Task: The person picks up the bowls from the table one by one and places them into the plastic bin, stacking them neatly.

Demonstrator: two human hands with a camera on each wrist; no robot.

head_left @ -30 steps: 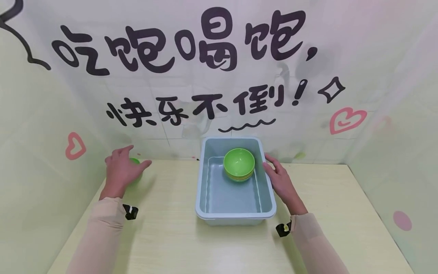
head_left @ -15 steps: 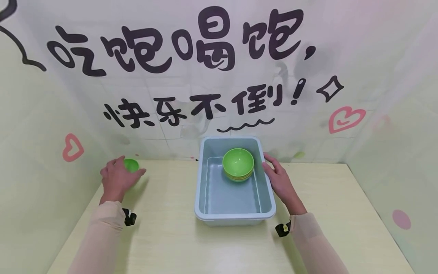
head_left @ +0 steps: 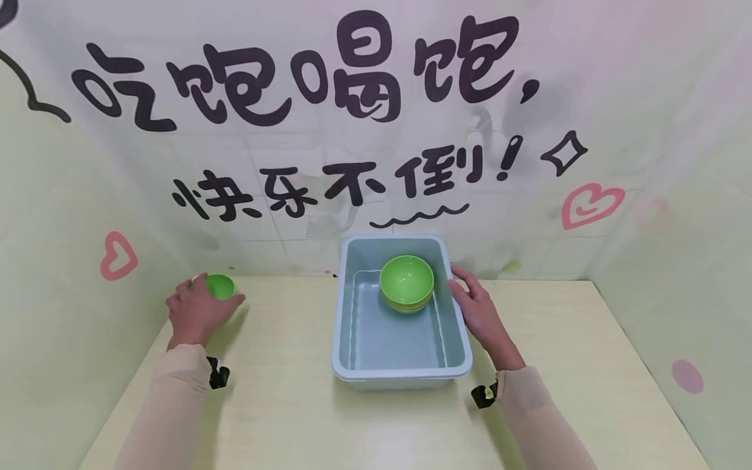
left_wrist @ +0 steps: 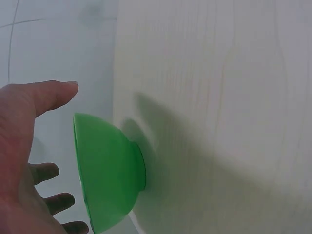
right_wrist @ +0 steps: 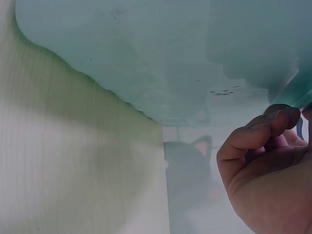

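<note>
At the table's back left, a small green bowl (head_left: 221, 286) stands upright. My left hand (head_left: 196, 312) hovers around it with thumb and fingers spread. In the left wrist view, the thumb is apart from the rim of the bowl (left_wrist: 105, 170) and the fingers sit just beyond it. A light blue plastic bin (head_left: 402, 374) stands mid-table, holding a stack of bowls (head_left: 407, 281) with a green one on top. My right hand (head_left: 478, 313) grips the bin's right rim; in the right wrist view its fingers (right_wrist: 243, 141) are curled up at the edge.
The wooden table (head_left: 282, 391) is bordered by a printed white curtain (head_left: 264, 156) at the back and by pale walls left and right. A dark wrist camera (head_left: 219, 373) sits below the left hand, another (head_left: 484, 395) below the right.
My left hand has come down and slightly left beside the green bowl, leaving more of it showing. The right hand keeps its hold on the bin.
</note>
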